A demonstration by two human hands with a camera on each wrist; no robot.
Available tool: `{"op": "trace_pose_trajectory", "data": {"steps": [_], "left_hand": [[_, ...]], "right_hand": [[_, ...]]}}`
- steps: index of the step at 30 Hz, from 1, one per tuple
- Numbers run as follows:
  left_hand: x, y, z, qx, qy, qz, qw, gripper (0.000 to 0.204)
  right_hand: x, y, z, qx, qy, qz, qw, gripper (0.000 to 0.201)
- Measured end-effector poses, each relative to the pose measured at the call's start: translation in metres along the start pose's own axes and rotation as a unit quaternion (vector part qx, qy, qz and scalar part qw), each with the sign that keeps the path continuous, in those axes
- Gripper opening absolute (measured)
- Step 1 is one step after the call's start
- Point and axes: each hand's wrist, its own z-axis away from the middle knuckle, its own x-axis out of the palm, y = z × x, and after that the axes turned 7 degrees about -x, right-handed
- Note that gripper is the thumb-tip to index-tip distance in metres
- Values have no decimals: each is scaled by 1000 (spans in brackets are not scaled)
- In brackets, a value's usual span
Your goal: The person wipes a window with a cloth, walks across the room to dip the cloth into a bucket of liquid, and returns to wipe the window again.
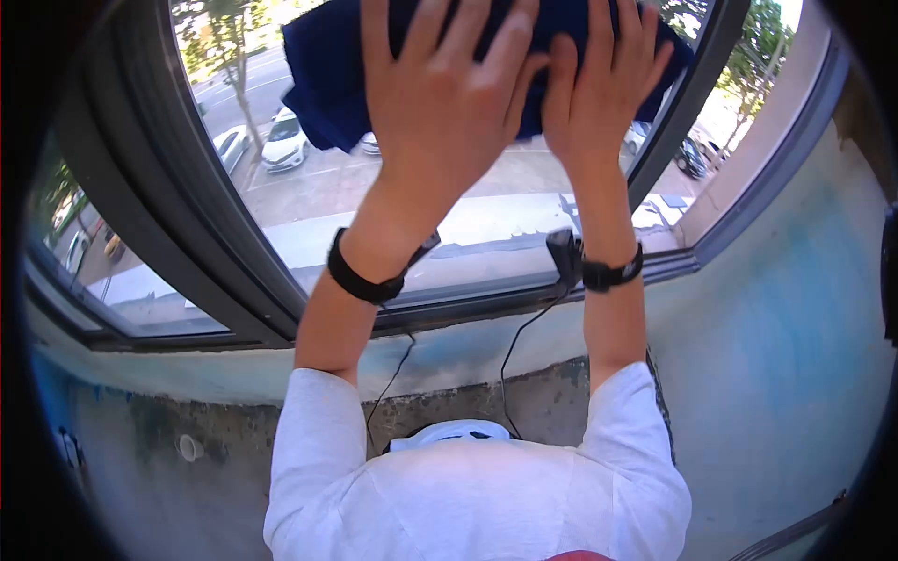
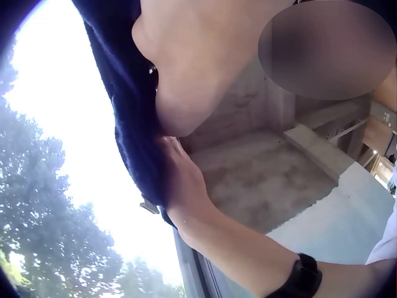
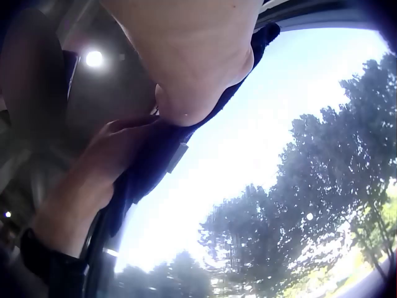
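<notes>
Both flat hands, left (image 1: pixel 440 93) and right (image 1: pixel 599 89), pressed the blue cloth (image 1: pixel 327 65) against the window (image 1: pixel 309 201), fingers straight.

Left hand (image 1: pixel 440 93) and right hand (image 1: pixel 599 89) are lying flat, side by side, on a cloth (image 1: pixel 327 65), which is lying against the window pane (image 1: pixel 309 196). The window frame (image 1: pixel 187 234) is running left of and below the hands. The wall (image 1: pixel 776 318) is standing below and right of the pane.
</notes>
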Motion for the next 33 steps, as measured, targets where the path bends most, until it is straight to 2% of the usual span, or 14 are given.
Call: {"op": "trace_pose_trajectory", "data": {"steps": [3, 7, 8, 11, 13, 15, 20, 22, 23, 24, 25, 26, 29, 33], "left_hand": [[30, 22, 66, -21, -71, 39, 997, 49], [23, 64, 207, -12, -200, 10, 980, 49], [19, 70, 248, 0, -221, 3, 975, 49], [8, 76, 336, 15, -256, -16, 967, 50], [6, 74, 331, 34, -274, -38, 960, 51], [6, 73, 294, 28, -284, -27, 958, 54], [32, 67, 137, -67, -121, 36, 990, 43], [39, 55, 64, -50, -38, 48, 997, 43], [46, 47, 40, -40, 9, 61, 997, 43], [49, 43, 24, -35, 54, 74, 995, 44], [48, 41, 13, -11, 85, 72, 994, 43], [47, 37, 20, -14, 90, 75, 993, 43], [30, 24, 77, -57, -29, 3, 998, 43], [-1, 10, 215, -107, -141, -19, 984, 42]], "right_hand": [[-22, 1, 75, 56, -58, 6, 997, 56], [-56, -31, 232, 105, -172, -21, 979, 63], [-69, -43, 267, 88, -223, -24, 971, 66], [-85, -71, 341, 83, -237, -49, 967, 64], [-85, -74, 352, 77, -260, -56, 961, 63], [-78, -65, 320, 93, -235, -67, 965, 63], [-43, -15, 148, 103, -130, -50, 985, 60], [-29, 3, 76, 96, -68, -34, 992, 58], [-17, 9, 51, 96, 16, -55, 994, 57], [-9, 9, 35, 94, 95, -78, 988, 55], [-5, 7, 31, 85, 112, -79, 987, 50], [-6, 4, 37, 80, 113, -77, 987, 50], [-19, -29, 84, 86, -60, -50, 993, 45], [-36, -113, 205, 79, -193, -93, 973, 53]]}}
